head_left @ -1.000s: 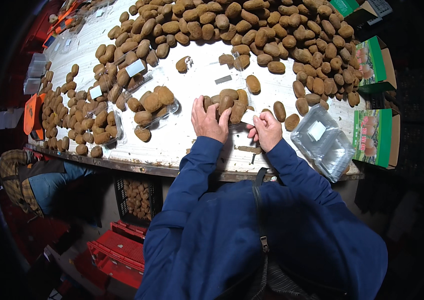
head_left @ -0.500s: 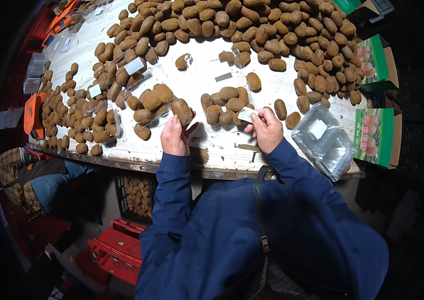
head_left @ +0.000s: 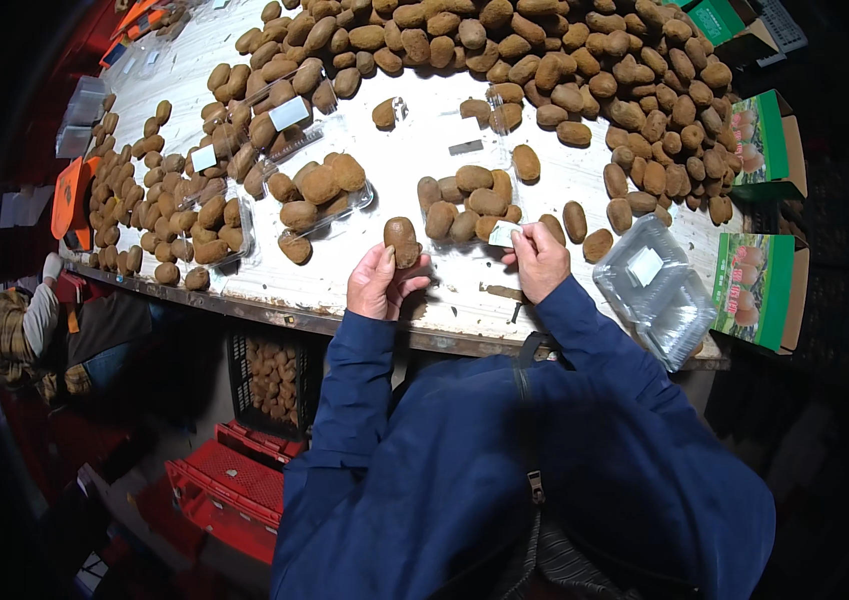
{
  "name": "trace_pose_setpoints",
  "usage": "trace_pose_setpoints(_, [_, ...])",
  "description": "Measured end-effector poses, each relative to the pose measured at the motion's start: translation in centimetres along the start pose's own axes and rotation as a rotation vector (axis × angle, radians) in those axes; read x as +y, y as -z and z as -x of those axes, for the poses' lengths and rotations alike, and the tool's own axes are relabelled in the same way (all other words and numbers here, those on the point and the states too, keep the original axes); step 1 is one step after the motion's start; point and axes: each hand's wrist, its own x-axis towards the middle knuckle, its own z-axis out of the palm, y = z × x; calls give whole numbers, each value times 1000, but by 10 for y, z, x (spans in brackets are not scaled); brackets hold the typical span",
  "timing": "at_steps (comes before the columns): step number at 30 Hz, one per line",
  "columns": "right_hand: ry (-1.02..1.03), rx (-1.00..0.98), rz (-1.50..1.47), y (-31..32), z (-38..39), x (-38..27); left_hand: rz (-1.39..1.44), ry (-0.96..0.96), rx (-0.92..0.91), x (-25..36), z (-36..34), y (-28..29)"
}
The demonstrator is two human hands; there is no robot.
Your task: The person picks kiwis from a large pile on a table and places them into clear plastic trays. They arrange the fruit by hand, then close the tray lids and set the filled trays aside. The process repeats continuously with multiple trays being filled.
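Note:
My left hand (head_left: 382, 284) grips a brown kiwifruit (head_left: 399, 233) near the table's front edge, thumb on its near side. Something brown at its lower end may be a second fruit; I cannot tell. My right hand (head_left: 542, 262) pinches a small pale label (head_left: 504, 233) between thumb and fingers. Just beyond that label lies a clear plastic tray of kiwifruit (head_left: 471, 180). Left of it is another clear tray holding kiwifruit (head_left: 319, 184). Beside my right forearm rests an open clear clamshell (head_left: 679, 310) with a white label (head_left: 645, 266).
A large heap of kiwifruit (head_left: 554, 70) covers the table's far side, and more spread at left. Green printed cartons (head_left: 744, 285) stand along the right edge. Below the table are a black crate of kiwifruit (head_left: 272, 385) and red crates (head_left: 229, 485). Another person (head_left: 24, 335) is at lower left.
My left hand has come nearer to my right, and the kiwifruit in it is held at a different angle. My right hand still pinches the label. The whole view has shifted slightly.

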Motion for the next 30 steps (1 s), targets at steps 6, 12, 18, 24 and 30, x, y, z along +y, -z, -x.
trace_pose_setpoints(6, [62,-50,133,-12,-6,-2,-6,43,39,-10,7,3])
trace_pose_setpoints(12, [118,26,87,-17,-26,-12,74,57,19,-7,19,10])
trace_pose_setpoints(18, [5,-235,-93,-12,-3,-29,239,37,-15,-1,39,25])
trace_pose_setpoints(24, [-200,-557,-88,-43,21,-24,332,15,-3,-4,81,55])
trace_pose_setpoints(30, [-52,-676,102,-56,35,-10,185,-36,166,-6,122,60])
